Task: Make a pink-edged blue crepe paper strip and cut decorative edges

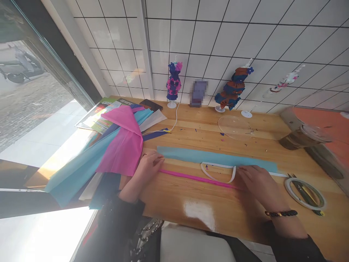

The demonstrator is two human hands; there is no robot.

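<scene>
A long narrow pink strip [191, 176] stretches across the wooden table between my hands. Its left end is under the closed fingertips of my left hand [148, 165]. My right hand [259, 183], wearing a dark bead bracelet, has its fingers together near the strip's right end, beside a curved white tape [218, 165]. Just beyond the strip lies a flat light blue strip [188, 154]. A roll of white tape [321, 200] rests right of my right hand, with a cutter [305, 193] inside its ring.
Pink sheets [122, 149] and blue sheets [81, 163] overhang the table's left side. Small dressed stands [174, 83] line the tiled wall. A clear round lid [234, 126] and a lidded cup [297, 138] stand at the right. Scraps dot the tabletop [174, 203].
</scene>
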